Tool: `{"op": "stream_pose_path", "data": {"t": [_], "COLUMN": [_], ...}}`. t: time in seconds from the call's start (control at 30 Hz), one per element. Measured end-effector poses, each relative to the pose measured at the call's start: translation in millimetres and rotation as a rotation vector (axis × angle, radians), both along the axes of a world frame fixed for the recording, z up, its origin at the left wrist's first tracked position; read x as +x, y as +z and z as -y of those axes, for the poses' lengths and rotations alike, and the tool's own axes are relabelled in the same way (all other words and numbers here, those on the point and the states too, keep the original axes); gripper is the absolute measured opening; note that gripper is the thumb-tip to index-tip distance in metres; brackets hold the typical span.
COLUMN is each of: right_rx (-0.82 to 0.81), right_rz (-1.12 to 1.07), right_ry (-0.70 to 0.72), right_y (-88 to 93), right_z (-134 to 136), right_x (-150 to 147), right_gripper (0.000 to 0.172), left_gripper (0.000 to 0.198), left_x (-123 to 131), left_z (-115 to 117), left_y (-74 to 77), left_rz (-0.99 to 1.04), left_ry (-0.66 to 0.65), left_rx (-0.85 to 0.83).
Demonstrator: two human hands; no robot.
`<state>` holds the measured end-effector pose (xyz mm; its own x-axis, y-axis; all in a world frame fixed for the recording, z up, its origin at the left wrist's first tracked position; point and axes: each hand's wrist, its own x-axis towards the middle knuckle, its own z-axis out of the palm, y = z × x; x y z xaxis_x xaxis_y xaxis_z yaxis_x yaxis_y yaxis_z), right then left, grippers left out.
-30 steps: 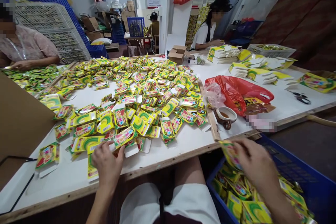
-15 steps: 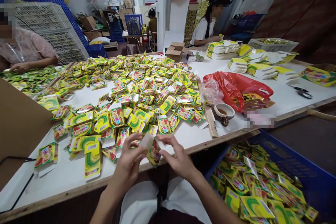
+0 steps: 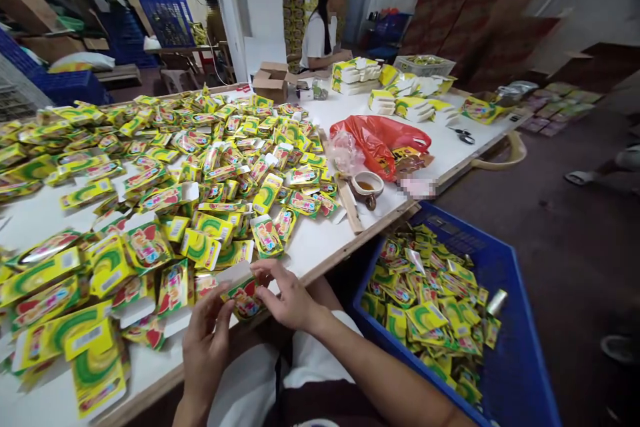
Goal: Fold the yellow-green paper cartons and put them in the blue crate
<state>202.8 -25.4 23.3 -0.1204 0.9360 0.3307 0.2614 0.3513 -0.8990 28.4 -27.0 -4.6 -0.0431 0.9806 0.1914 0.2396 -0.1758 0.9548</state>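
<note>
Between my hands, just above the table's front edge, is a small printed carton [image 3: 245, 298] in green, yellow and red, its white flap standing up along the top. My left hand [image 3: 207, 333] pinches the carton's left side between thumb and fingers. On the right side, my right hand [image 3: 287, 297] grips it, with the index finger at the top corner and the thumb lower on the printed face. Similar cartons [image 3: 145, 240] lie in a heap beyond and left of my hands, several with white flaps sticking out.
A wooden strip [image 3: 349, 207] bounds the heap on the right. Beside it stand a cup of brown liquid [image 3: 367, 185] and a red plastic bag [image 3: 370, 140]. A blue crate [image 3: 520, 320] of cartons sits low at my right. Across the table, a person [image 3: 320, 33] sits near stacked flat cartons [image 3: 355, 73].
The view has swung to the right, bringing more of the blue crate and floor into sight. The carton has turned so its printed face shows; both hands still hold it.
</note>
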Motion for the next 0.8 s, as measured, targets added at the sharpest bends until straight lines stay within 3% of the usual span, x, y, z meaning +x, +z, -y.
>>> {"op": "stream_pose_path", "data": {"t": [0.13, 0.23, 0.3, 0.37, 0.43, 0.6, 0.8], "right_rx": [0.029, 0.045, 0.049, 0.060, 0.087, 0.134, 0.111], "right_rz": [0.086, 0.070, 0.006, -0.056, -0.075, -0.046, -0.008], "right_ry": [0.083, 0.063, -0.004, -0.055, -0.054, -0.022, -0.015], "right_y": [9.7, 11.3, 9.5, 6.7, 4.1, 1.3, 8.3], "right_z": [-11.3, -18.2, -19.2, -18.2, -17.1, -19.4, -22.6], "right_x": [1.8, -3.7, -9.5, -14.4, -16.7, -12.9, -12.4], "right_gripper": [0.025, 0.009, 0.011, 0.025, 0.026, 0.011, 0.008], "left_gripper": [0.026, 0.026, 0.029, 0.041, 0.048, 0.018, 0.017], "left_x": [-0.8, 1.9, 4.3, 6.4, 7.7, 7.9, 13.1], "left_z": [-4.8, -6.2, -6.4, -6.6, -7.3, -12.1, -14.1], "left_y": [3.3, 8.8, 12.5, 16.1, 19.4, 23.5, 25.1], "left_rz": [0.013, 0.004, 0.043, 0.135, 0.178, -0.005, 0.000], "left_ry": [-0.017, 0.016, 0.074, 0.122, 0.114, -0.059, 0.012], "left_rx": [-0.007, 0.002, -0.002, -0.014, -0.008, 0.081, 0.092]}}
